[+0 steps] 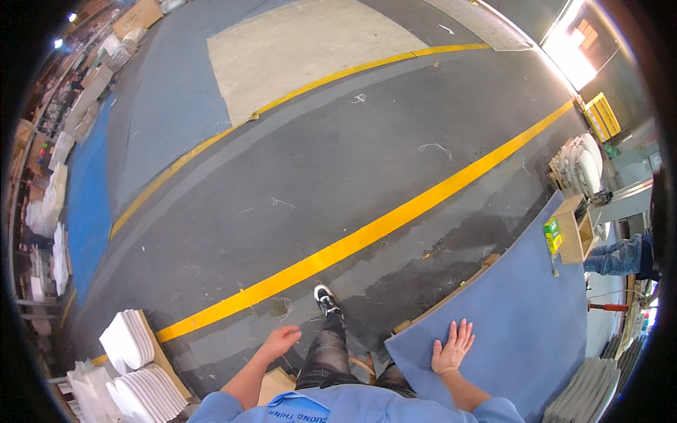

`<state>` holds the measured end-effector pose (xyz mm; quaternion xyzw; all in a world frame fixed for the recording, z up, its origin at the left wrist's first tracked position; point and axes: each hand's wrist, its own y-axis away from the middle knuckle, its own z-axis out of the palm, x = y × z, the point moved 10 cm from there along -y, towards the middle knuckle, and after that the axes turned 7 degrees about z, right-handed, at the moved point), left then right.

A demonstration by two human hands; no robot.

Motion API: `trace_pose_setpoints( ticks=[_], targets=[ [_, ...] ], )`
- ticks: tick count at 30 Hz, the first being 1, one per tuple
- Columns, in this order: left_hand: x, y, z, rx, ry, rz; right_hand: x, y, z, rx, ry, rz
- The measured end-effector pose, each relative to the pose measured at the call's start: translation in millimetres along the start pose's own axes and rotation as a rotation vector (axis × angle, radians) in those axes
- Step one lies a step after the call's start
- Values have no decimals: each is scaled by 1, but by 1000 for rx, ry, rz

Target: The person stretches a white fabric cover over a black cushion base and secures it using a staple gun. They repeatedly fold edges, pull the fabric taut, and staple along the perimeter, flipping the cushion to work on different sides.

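My right hand lies flat on a blue-grey tabletop, palm down with its fingers spread, and holds nothing. My left hand hangs in the air over the grey floor, left of my leg. Its fingers are curled in, and no object shows in them. A wooden box stands at the table's far right edge, with a small green and yellow box against it.
A yellow line crosses the floor ahead of my shoe. Stacked white curved panels stand at lower left, grey panels at lower right. Another person's jeans-clad leg shows beyond the table. Thread scraps litter the floor.
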<state>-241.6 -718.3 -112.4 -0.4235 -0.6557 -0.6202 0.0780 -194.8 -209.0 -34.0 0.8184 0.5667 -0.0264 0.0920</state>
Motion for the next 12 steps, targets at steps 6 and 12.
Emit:
trace_pose_setpoints(
  ticks=[6,12],
  targets=[
    [-76,95,-47,14,458,-574,-7,-8,3,-28,39,-3],
    [-71,105,-86,-20,157,-417,0,-7,7,-101,58,44]
  ],
)
